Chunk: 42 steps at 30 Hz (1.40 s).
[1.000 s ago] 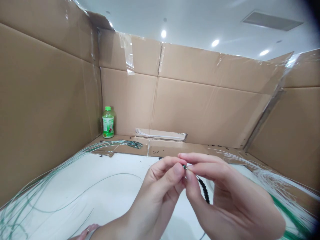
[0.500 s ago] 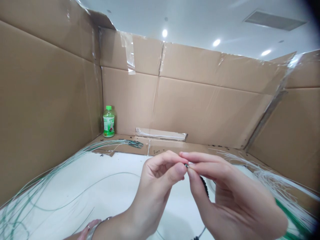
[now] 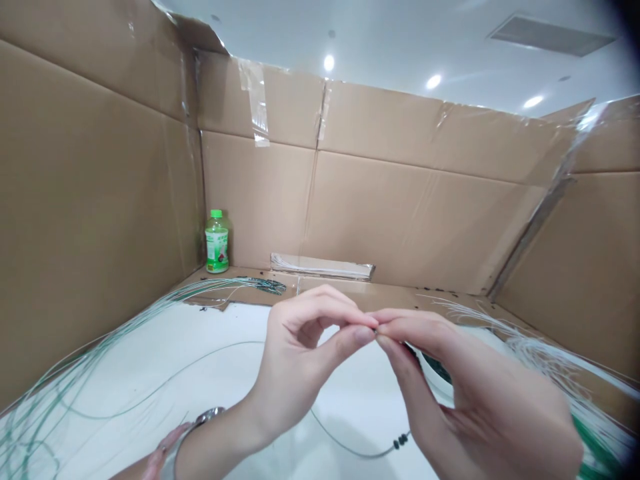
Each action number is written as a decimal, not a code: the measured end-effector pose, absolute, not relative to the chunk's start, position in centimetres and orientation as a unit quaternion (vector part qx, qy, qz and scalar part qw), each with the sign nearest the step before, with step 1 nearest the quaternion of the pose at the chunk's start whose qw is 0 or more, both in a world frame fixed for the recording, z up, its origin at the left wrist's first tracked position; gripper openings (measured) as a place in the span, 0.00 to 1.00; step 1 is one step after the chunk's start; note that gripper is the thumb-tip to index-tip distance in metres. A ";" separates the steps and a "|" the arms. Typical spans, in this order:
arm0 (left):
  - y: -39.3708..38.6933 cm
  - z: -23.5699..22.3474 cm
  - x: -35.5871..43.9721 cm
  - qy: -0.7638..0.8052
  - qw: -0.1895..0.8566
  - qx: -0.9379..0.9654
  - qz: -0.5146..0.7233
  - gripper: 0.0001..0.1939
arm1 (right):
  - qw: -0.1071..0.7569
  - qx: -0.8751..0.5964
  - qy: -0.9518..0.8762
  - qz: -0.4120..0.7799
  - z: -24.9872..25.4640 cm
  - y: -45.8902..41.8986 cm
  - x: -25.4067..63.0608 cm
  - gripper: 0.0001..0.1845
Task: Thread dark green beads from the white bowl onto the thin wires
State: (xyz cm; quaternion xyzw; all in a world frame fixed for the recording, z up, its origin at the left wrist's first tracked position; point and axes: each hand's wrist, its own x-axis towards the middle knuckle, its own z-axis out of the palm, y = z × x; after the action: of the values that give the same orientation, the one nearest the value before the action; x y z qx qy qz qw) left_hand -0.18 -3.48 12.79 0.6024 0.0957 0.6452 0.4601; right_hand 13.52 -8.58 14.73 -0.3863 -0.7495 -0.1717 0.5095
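My left hand (image 3: 300, 363) is closed in a pinch, thumb against index finger. Opposite it, my right hand (image 3: 470, 393) also pinches, and the fingertips of both meet. Between them sits a tiny dark piece (image 3: 375, 331), almost wholly covered and too small to name. Below the hands curves a thin green wire (image 3: 360, 456) with several small dark bead-like pieces (image 3: 401, 441) on it; its upper ends pass out of sight behind the hands. Part of a dark ribbed strand shows behind my right thumb.
Cardboard walls (image 3: 390, 220) enclose the white table (image 3: 225, 373). Green wires (image 3: 100, 340) lie at left, white wires (image 3: 540, 360) at right. A green-capped bottle (image 3: 217, 243) stands in the back left corner. Behind my right hand is a round white container (image 3: 443, 387) with dark green contents.
Both hands stay pinched together at nearly the same spot. My left hand has shifted slightly left, and the fingers now cover more of the tiny piece. More of the hanging wire shows.
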 end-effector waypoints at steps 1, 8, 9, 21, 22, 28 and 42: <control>-3.5 12.9 -0.3 0.103 0.437 0.614 0.649 0.07 | 0.511 -0.387 -0.748 -0.172 14.7 -8.6 13.5 0.09; -3.3 13.8 -1.5 0.109 0.435 0.670 0.591 0.12 | 0.554 -0.382 -0.733 -0.101 14.5 -8.9 13.5 0.09; -3.2 13.9 -1.7 0.110 0.444 0.678 0.576 0.12 | 0.554 -0.379 -0.736 -0.084 14.5 -8.9 13.6 0.09; -3.1 14.4 -2.3 0.099 0.432 0.700 0.560 0.07 | 0.620 -0.291 -0.727 0.035 14.3 -6.8 14.0 0.10; -3.2 14.4 -2.4 0.100 0.418 0.705 0.564 0.07 | 0.625 -0.291 -0.724 0.034 14.3 -6.8 13.9 0.10; -3.1 14.1 -2.1 0.123 0.377 0.713 0.578 0.07 | 0.630 -0.297 -0.718 0.008 14.1 -6.8 13.9 0.10; -2.6 14.4 -2.9 0.076 0.179 0.803 0.563 0.07 | 0.609 -0.277 -0.687 0.284 14.5 -6.6 14.3 0.07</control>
State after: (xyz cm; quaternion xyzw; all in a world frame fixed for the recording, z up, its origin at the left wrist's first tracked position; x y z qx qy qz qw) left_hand -2.95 -2.63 14.41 0.8031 0.0758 0.5633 0.1787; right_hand 14.32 -6.65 14.47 -0.2774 -0.6866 0.2844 0.6089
